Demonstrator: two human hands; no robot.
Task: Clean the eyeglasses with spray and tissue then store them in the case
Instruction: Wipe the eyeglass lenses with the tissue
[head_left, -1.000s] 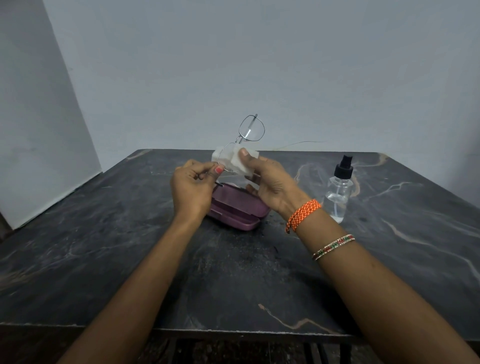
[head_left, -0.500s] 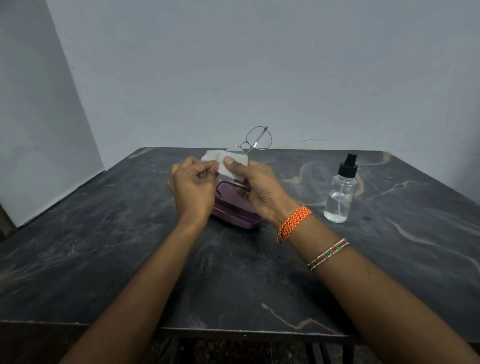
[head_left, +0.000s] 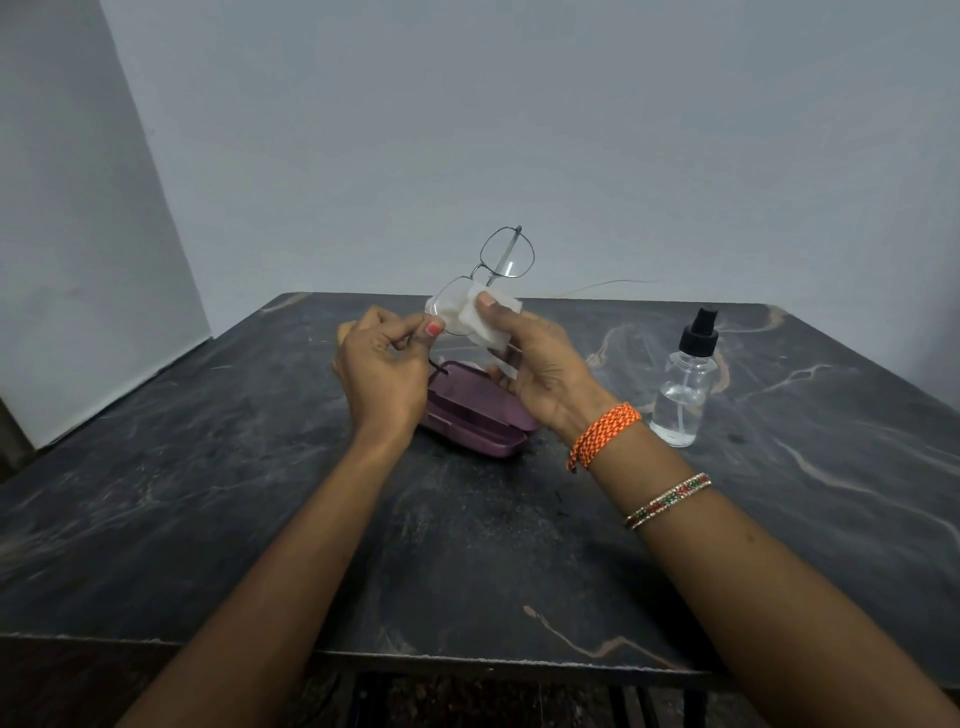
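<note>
Thin metal-framed eyeglasses (head_left: 506, 254) are held up above the table, tilted, one lens high and the other low. My left hand (head_left: 382, 366) pinches the frame at the lower lens's outer edge. My right hand (head_left: 540, 371) presses a white tissue (head_left: 480, 322) around the lower lens, thumb on top. Under both hands lies a closed purple glasses case (head_left: 478, 415). A clear spray bottle (head_left: 683, 387) with a black pump top stands to the right of my right wrist.
The dark marble table (head_left: 234, 467) has its front edge near the bottom of the view. Grey walls stand behind and to the left. A thin wire (head_left: 602, 285) trails along the table's back edge.
The glasses dipped down toward the table half a second ago and are now raised and tilted upward again. My right thumb has shifted over the tissue on the lower lens.
</note>
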